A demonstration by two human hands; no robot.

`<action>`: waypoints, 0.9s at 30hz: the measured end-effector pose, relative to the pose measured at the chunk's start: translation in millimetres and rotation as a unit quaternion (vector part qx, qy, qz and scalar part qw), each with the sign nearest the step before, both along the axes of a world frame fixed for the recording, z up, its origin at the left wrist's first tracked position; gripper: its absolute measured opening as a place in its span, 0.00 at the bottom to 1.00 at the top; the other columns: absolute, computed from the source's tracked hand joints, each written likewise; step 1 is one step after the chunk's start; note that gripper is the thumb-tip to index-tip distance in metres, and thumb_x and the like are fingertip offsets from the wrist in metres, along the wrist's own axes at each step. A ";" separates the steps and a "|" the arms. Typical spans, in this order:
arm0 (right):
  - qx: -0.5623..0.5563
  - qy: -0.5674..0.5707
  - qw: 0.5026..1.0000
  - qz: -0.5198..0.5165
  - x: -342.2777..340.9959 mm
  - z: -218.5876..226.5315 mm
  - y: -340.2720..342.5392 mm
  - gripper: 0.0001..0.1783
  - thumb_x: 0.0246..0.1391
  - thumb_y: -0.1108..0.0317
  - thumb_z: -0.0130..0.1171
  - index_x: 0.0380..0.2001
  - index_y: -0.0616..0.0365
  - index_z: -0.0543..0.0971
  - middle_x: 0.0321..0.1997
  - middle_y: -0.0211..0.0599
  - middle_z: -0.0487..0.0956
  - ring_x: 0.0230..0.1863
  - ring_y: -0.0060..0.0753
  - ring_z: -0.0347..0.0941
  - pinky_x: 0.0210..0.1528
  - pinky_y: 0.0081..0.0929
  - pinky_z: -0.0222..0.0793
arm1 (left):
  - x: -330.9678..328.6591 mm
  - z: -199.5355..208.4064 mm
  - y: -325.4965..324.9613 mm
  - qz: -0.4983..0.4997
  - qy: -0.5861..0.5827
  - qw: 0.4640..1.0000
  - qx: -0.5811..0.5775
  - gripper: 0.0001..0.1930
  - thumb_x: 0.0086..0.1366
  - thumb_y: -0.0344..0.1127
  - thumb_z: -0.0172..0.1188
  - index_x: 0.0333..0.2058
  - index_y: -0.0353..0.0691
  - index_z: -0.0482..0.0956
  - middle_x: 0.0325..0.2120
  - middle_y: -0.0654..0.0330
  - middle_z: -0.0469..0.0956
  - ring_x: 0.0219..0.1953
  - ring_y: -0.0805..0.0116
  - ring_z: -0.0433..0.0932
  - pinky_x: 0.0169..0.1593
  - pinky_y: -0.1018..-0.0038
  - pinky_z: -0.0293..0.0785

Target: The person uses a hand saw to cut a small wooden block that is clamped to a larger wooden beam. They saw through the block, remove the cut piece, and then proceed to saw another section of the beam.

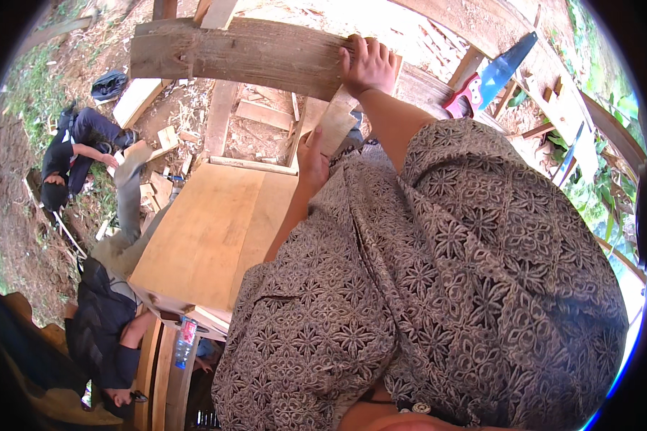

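My left hand point(313, 165) grips the lower edge of a short pale wooden board point(338, 123), its thumb lying along the face. The board slants up and away to the right, over the end of a long weathered plank point(259, 52). Across the board's upper part lies my right hand point(370, 70), thumb on the left side and fingers reaching over its far end, holding it against the plank. Part of the board is hidden beneath this hand and forearm.
A handsaw point(499, 72) with a red handle lies on timber at the right. Left of me stands a pale wooden box point(198, 230), a plastic bottle point(186, 343) beside it. Two people point(72, 154) work at the left. Wood offcuts point(264, 115) and shavings litter the ground.
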State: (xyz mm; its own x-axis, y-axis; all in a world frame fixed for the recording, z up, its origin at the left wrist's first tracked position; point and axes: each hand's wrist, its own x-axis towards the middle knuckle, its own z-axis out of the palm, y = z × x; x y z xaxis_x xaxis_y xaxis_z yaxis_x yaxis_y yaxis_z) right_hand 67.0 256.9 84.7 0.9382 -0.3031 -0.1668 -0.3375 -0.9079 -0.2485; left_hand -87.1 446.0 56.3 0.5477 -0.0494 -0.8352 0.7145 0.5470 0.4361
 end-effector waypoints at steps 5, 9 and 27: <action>0.020 -0.018 1.000 0.003 -1.4 2.7 5.7 0.23 0.68 0.45 0.48 0.59 0.40 0.74 0.55 0.35 0.75 0.62 0.41 0.69 0.66 0.46 0.57 | 7.4 47.6 -11.4 0.028 0.032 0.994 0.101 0.26 0.66 0.40 0.70 0.55 0.32 0.70 0.44 0.54 0.79 0.41 0.68 0.81 0.40 0.74 0.81; 0.043 -0.023 0.999 0.003 0.0 12.3 16.4 0.23 0.67 0.46 0.48 0.59 0.41 0.74 0.55 0.36 0.74 0.62 0.42 0.68 0.65 0.49 0.57 | 15.5 78.7 -9.4 0.036 0.065 0.985 0.157 0.25 0.66 0.39 0.70 0.54 0.31 0.70 0.44 0.53 0.78 0.43 0.64 0.80 0.43 0.72 0.80; 0.126 0.012 0.992 -0.003 8.3 35.3 57.5 0.22 0.67 0.48 0.45 0.58 0.42 0.76 0.56 0.39 0.75 0.64 0.43 0.68 0.68 0.48 0.53 | 20.0 166.4 25.3 -0.221 -0.032 0.867 0.446 0.24 0.68 0.45 0.66 0.42 0.23 0.79 0.34 0.47 0.83 0.36 0.62 0.82 0.43 0.67 0.77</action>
State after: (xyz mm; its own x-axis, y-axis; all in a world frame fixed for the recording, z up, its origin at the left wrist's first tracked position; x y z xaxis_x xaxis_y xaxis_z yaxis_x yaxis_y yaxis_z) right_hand 75.3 314.3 120.0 0.9312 -0.2544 -0.2609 -0.3516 -0.8157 -0.4594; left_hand -67.1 471.3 222.7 0.6862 0.3841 -0.6177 0.7273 -0.3495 0.5907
